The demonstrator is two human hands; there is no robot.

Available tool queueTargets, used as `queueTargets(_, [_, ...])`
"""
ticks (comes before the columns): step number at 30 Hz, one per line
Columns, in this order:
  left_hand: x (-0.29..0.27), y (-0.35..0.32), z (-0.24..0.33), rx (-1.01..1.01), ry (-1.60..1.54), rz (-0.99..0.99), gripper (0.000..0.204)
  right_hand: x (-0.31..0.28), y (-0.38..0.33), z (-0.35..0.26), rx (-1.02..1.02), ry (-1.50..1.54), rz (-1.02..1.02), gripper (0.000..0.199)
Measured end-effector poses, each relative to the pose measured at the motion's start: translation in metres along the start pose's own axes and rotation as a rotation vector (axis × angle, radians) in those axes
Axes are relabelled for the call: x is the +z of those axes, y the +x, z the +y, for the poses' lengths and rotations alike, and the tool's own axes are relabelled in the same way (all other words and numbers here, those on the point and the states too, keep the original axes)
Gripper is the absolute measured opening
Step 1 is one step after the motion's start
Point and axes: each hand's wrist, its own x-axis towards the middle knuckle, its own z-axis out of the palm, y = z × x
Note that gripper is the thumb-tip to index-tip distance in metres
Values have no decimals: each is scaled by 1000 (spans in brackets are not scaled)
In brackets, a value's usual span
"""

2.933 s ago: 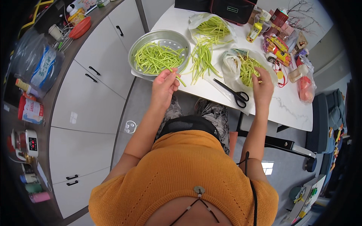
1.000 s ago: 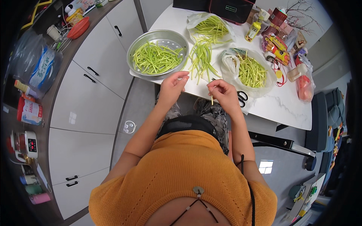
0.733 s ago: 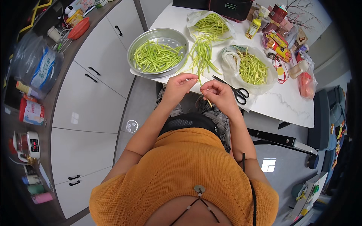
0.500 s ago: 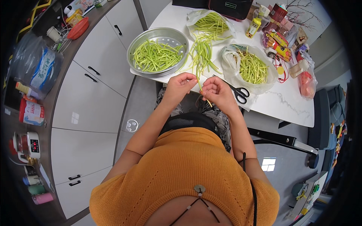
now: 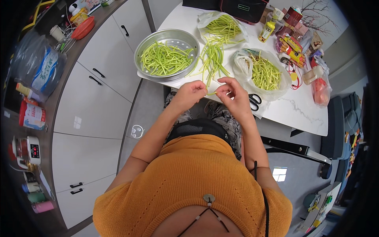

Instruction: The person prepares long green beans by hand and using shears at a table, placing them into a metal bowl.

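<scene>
My left hand [image 5: 192,94] pinches a thin green vegetable stem [image 5: 212,93] between thumb and fingertips, just off the table's near edge. At the stem's other end, the thumb and fingertips of my right hand [image 5: 234,96] close on it, the index finger curled above. A loose bunch of long stems [image 5: 212,59] lies just beyond my hands, trailing from a white plastic bag [image 5: 204,19]. Cut green pieces [image 5: 164,58] fill much of a round metal pan [image 5: 141,72] with holes, far left. To the right, another plastic bag [image 5: 241,65] holds yellower pieces [image 5: 266,73].
Black-handled scissors [image 5: 254,102] lie by my right hand, partly hidden by it. A yellow bottle [image 5: 267,31], snack packets [image 5: 291,48] and a bag with reddish contents [image 5: 321,91] crowd the white table's [image 5: 306,112] right side. White cabinets [image 5: 89,102] stand at left.
My right hand has lifted slightly and turned, its index finger raised. The stem that hung down below my hands now runs short and nearly level between them.
</scene>
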Motion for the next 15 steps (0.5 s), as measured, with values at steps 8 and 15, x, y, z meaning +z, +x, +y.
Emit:
queueTargets(8, [9,-9,8,-28,2,-332,9,1,5,11,-82,-73,107,32])
queueTargets(15, [9,-11,11,-19,-142,-228,9,-16,8,17,10,63,110,28])
